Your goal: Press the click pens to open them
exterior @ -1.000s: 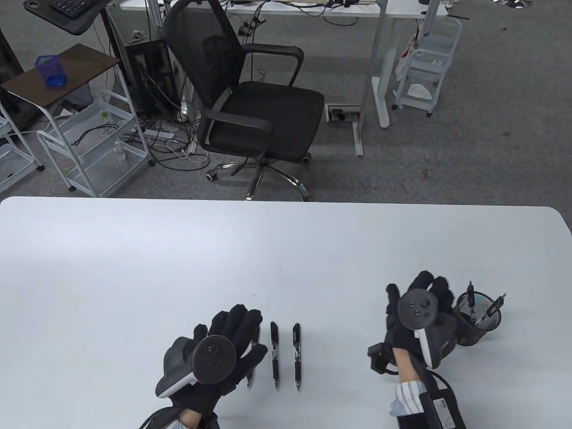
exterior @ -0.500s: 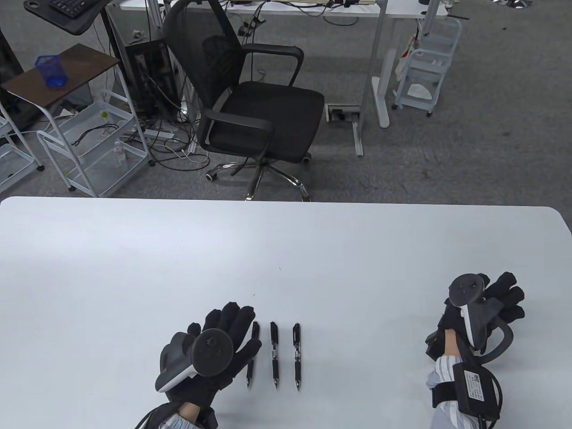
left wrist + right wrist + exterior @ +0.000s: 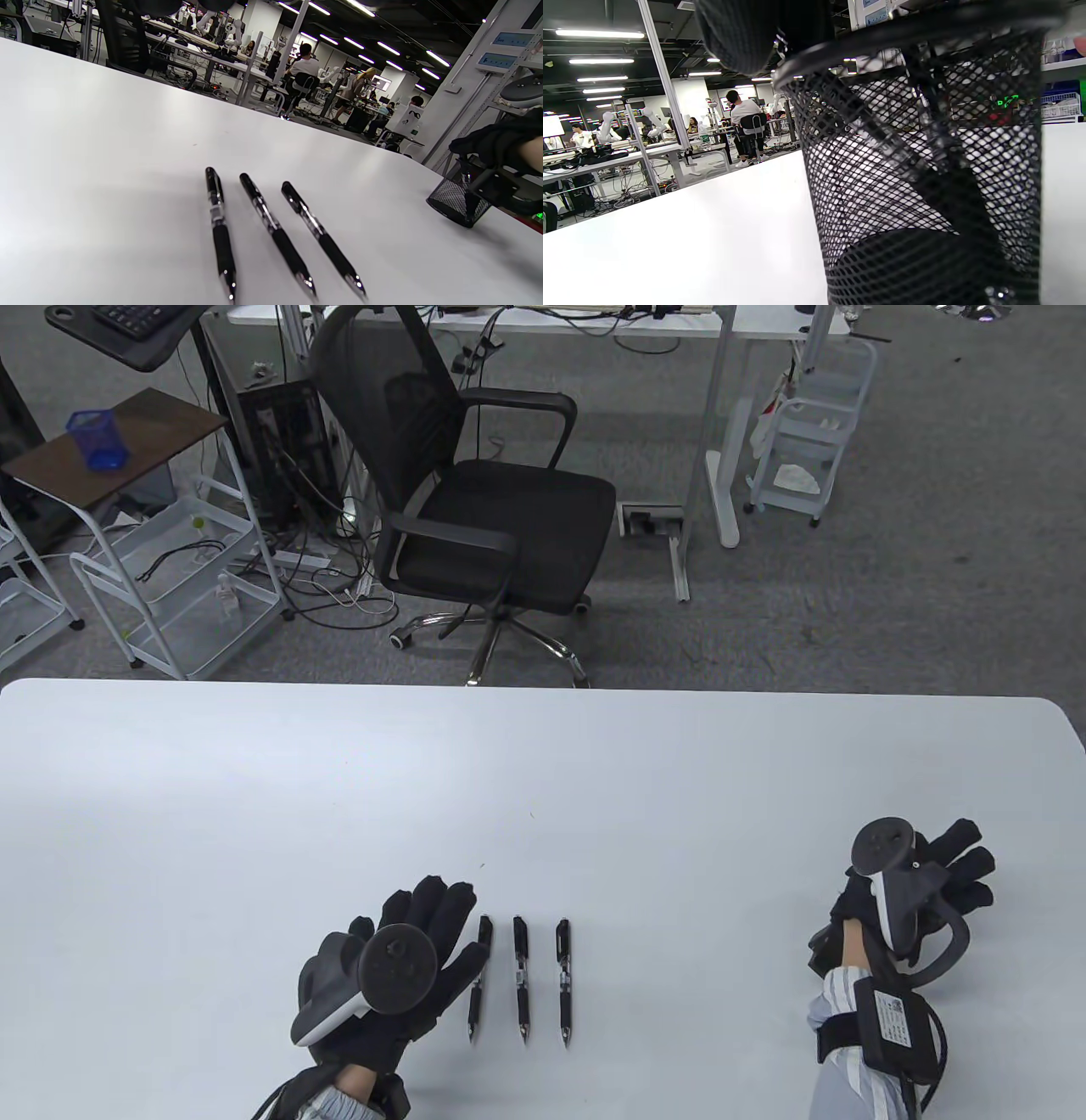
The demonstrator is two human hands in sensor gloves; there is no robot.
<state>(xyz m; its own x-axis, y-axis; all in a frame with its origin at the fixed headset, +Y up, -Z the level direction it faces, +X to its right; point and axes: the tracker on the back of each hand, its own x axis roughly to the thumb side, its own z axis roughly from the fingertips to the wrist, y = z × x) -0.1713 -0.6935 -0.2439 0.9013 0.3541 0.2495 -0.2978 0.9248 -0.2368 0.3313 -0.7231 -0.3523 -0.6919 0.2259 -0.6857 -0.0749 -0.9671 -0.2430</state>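
Three black click pens lie side by side on the white table, tips toward me: the left pen (image 3: 478, 980), the middle pen (image 3: 520, 980) and the right pen (image 3: 563, 984). They also show in the left wrist view (image 3: 271, 224). My left hand (image 3: 428, 912) lies flat with the fingers spread, just left of the left pen, holding nothing. My right hand (image 3: 950, 869) is over the black mesh pen cup (image 3: 456, 203) and hides it in the table view. The right wrist view shows the cup (image 3: 882, 190) close up, with dark pens (image 3: 950, 178) inside. The right hand's grip is hidden.
The white table (image 3: 543, 780) stretches far beyond the pens. A black office chair (image 3: 475, 500) stands behind the far edge. White carts (image 3: 170, 585) stand on the floor at the far left.
My right hand has moved right, from beside the pen cup to over it, covering it. My left hand has slid slightly left, uncovering the left pen. The three pens have not moved.
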